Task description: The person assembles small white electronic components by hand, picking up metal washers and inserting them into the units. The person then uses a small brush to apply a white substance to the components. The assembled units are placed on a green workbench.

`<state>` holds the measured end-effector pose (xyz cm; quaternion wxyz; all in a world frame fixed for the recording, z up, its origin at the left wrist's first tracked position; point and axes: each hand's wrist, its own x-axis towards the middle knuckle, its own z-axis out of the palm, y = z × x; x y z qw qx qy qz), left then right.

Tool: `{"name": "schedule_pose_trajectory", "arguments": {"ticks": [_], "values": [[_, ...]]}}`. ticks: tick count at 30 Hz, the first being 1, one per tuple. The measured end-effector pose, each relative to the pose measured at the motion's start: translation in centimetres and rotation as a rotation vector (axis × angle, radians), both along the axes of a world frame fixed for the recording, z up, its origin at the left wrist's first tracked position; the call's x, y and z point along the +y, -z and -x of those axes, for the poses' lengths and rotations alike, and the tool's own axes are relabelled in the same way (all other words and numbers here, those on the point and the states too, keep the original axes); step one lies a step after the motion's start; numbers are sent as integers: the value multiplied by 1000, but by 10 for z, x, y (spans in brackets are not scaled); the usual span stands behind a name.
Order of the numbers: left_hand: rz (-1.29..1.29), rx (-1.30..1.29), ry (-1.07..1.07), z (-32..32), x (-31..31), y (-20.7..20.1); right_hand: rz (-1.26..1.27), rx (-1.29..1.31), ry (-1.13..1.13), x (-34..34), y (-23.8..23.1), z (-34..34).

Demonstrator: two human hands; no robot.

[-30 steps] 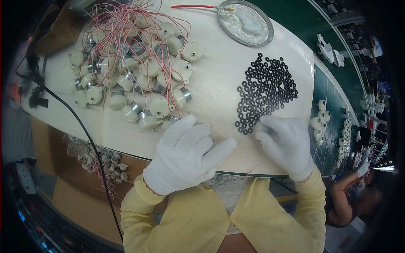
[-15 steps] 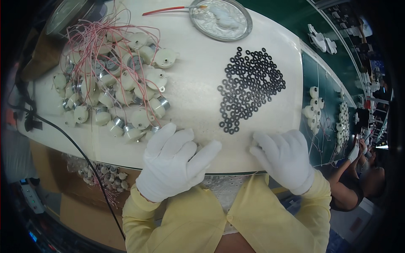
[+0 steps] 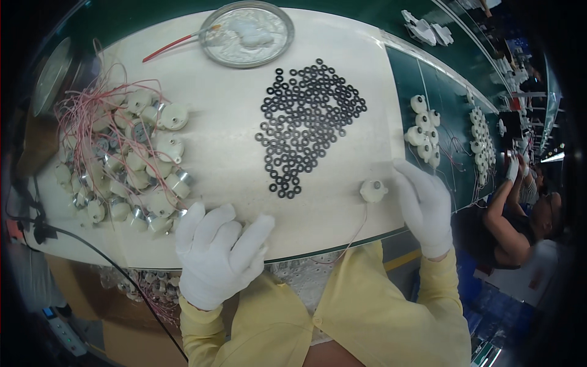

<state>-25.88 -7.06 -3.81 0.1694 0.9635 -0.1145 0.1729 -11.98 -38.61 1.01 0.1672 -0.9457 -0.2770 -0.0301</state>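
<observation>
Both my hands wear white gloves. My left hand (image 3: pixel 223 254) lies at the table's front edge with its fingers apart, its fingertips close to the lower end of a heap of small motors (image 3: pixel 162 168). These have cream plastic caps, silver bodies and pink wires. Nothing shows in its grasp, though its palm side is hidden. To the right, my right hand (image 3: pixel 425 205) is open, fingers stretched out. Just left of it a single cream motor (image 3: pixel 373 191) stands on the table, its wire trailing over the front edge. Many black rubber rings (image 3: pixel 306 125) lie spread in the middle.
At the back sits a round dish of whitish paste (image 3: pixel 247 37), a red-handled brush (image 3: pixel 168 48) resting on its rim. Capped motors (image 3: pixel 422 131) stand in groups on the green surface at right. A black cable (image 3: pixel 104 257) runs down at left. Another person (image 3: pixel 513 214) works at far right.
My right hand has moved right and opened out, and the single motor now shows beside it. The view has shifted, so the table's things appear further left. My left hand stays near the heap.
</observation>
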Motion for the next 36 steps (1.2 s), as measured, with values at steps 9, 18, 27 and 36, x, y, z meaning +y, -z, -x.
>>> {"name": "schedule_pose_trajectory", "arguments": {"ticks": [9,18,27,36], "values": [[-49,33,19,-1,-1,-3,-77,38,-177,-2,-10,-4],[-49,47,48,3,1,2,155,-78,99,-111,-31,-58],[-108,119,77,-1,-1,-9,96,-41,65,-122,2,-82],[-44,-27,-25,2,-3,-5,8,-233,109,-104,-20,-65]]}}
